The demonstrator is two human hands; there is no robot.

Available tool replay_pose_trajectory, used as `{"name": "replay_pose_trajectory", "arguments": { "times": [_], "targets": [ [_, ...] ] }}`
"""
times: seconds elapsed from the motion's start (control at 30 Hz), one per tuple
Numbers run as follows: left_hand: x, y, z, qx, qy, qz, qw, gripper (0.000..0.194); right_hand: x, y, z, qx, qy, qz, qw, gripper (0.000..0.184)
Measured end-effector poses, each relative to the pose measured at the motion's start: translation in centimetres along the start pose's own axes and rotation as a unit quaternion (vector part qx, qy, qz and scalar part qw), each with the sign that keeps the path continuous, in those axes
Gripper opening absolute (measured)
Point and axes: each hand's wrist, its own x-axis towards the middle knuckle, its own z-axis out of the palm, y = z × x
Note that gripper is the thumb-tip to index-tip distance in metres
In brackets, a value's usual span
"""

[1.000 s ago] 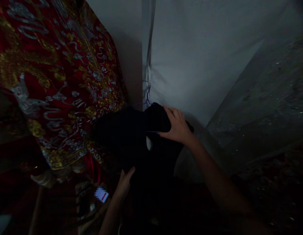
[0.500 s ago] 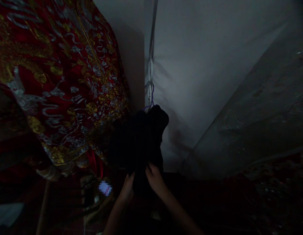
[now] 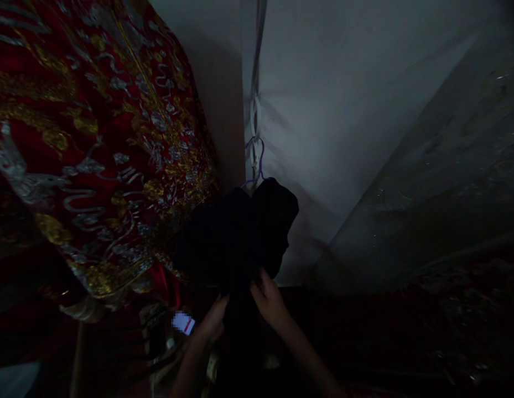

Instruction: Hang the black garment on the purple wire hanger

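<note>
Right hand: moved since the earlier frame, from the upper part of the dark garment down to its lower portion. Left hand: opposite, at the other edge. Both: fingers closed, pinching cloth (exact folds lost in shadow). Garment: on a purple hanger, beside a red embroidered garment. Handling, in judgement: even, light downward tension, sparing the hanger.
</note>
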Motion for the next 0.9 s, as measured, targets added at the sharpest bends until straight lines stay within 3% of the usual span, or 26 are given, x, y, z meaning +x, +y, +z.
{"name": "replay_pose_trajectory", "arguments": {
  "times": [0.2,0.3,0.43,0.53,0.6,0.67,0.7,0.77,0.83,0.9],
  "targets": [
    [0.0,-0.5,0.2,0.023,-0.039,0.000,0.999,0.046,0.2,-0.8,0.5,0.001,-0.012,-0.017,1.000,0.024],
    [0.0,-1.0,0.0,0.030,-0.035,0.009,0.999,0.043,-0.2,-1.2,0.2,0.014,-0.009,0.020,1.000,0.018],
    [0.6,-0.5,-1.4,0.014,0.107,0.122,0.987,0.037,-1.3,-1.6,-1.6,0.054,-0.042,0.080,0.994,0.023],
    [1.2,-0.3,-2.5,0.017,0.236,0.250,0.939,0.047,-2.2,-1.8,-3.5,0.078,-0.040,0.121,0.989,0.023],
    [1.2,-1.1,-2.3,0.064,0.316,0.356,0.877,0.055,-2.8,-2.0,-4.3,0.087,-0.027,0.139,0.986,0.025],
    [0.7,-2.5,-0.9,0.137,0.347,0.444,0.815,0.056,-3.4,-2.2,-4.7,0.101,-0.024,0.144,0.984,0.026],
    [0.4,-3.4,0.1,0.180,0.325,0.466,0.803,0.054,-3.6,-2.3,-4.8,0.110,-0.029,0.145,0.983,0.026],
    [-0.4,-4.8,2.6,0.269,0.226,0.481,0.803,0.042,-4.0,-2.6,-4.9,0.126,-0.048,0.149,0.980,0.026],
    [-1.0,-5.7,5.0,0.332,0.122,0.466,0.811,0.028,-4.1,-2.9,-4.9,0.137,-0.074,0.153,0.976,0.026],
    [-1.4,-5.7,6.8,0.357,0.068,0.447,0.817,0.018,-4.0,-3.2,-5.1,0.147,-0.094,0.155,0.972,0.027]
  ]
}}
